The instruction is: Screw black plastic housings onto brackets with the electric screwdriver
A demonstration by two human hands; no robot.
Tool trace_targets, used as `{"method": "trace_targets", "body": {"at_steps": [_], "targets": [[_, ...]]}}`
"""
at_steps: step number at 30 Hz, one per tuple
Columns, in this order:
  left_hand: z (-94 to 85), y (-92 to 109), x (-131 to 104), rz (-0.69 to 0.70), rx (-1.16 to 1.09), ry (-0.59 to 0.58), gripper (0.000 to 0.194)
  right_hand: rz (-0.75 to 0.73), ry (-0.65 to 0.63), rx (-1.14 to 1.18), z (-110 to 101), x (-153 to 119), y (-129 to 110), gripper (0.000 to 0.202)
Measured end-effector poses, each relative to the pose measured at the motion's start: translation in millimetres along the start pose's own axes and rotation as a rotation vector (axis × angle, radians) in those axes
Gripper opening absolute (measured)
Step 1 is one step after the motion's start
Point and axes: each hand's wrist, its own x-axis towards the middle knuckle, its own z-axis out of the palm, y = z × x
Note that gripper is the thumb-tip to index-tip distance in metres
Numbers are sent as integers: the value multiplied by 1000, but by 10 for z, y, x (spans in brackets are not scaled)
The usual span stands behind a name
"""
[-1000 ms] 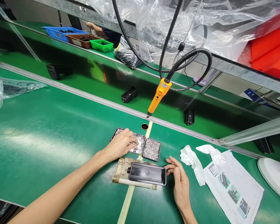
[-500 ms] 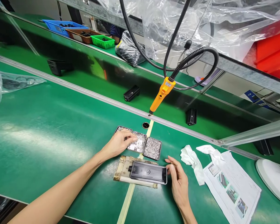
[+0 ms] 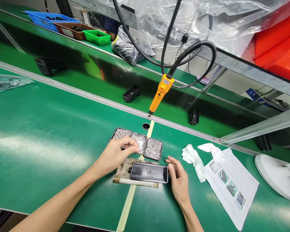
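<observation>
My left hand (image 3: 119,153) is in a pinch, thumb and forefinger together just in front of the small-parts trays; whatever lies between the fingertips is too small to make out. Beneath it are a left tray (image 3: 122,132), a middle tray (image 3: 141,140) and a right tray (image 3: 153,149), all with small shiny metal pieces. A black rectangular housing (image 3: 148,177) rests hollow side up on a taped, stained pad (image 3: 120,177). At the housing's right end, my right hand (image 3: 180,180) is open with loosely bent fingers, its thumb at or very near the edge.
A yellow electric screwdriver (image 3: 160,93) hangs from its cable behind the trays, near a small round black-centred disc (image 3: 146,126). On the right are crumpled tissues (image 3: 194,161), a printed sheet (image 3: 232,190) and a white rounded object (image 3: 275,177). Black parts (image 3: 131,93) stand behind the metal rail.
My left hand has come off the middle tray toward me, closer to the housing, still pinched. My right hand stays by the housing's end. The whole view has shifted slightly.
</observation>
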Motion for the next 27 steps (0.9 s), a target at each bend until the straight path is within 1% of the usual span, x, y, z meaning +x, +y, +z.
{"method": "trace_targets", "body": {"at_steps": [2, 4, 5, 7, 10, 13, 15, 19, 23, 27], "targets": [[101, 115, -129, 201, 75, -34, 16, -19, 5, 6, 5, 1, -1, 37], [197, 192, -223, 419, 187, -102, 18, -29, 7, 13, 9, 4, 3, 35], [233, 216, -252, 492, 249, -139, 18, -31, 8, 16, 11, 6, 7, 34], [270, 248, -277, 566, 376, -183, 16, -39, 10, 22, 15, 9, 17, 32], [239, 293, -277, 582, 540, -230, 14, -52, 14, 29, 19, 11, 32, 31], [148, 348, -307, 580, 683, -303, 20, -62, 20, 32, 19, 12, 39, 31], [81, 367, -353, 566, 739, -328, 24, -65, 24, 32, 17, 15, 38, 30], [-15, 312, -450, 566, 766, -318, 21, -63, 17, 29, 18, 22, 20, 29], [-31, 195, -493, 570, 790, -347, 36, -63, 12, 24, 19, 19, -1, 28], [23, 143, -472, 581, 773, -385, 45, -63, 12, 19, 15, 16, -13, 28]]}}
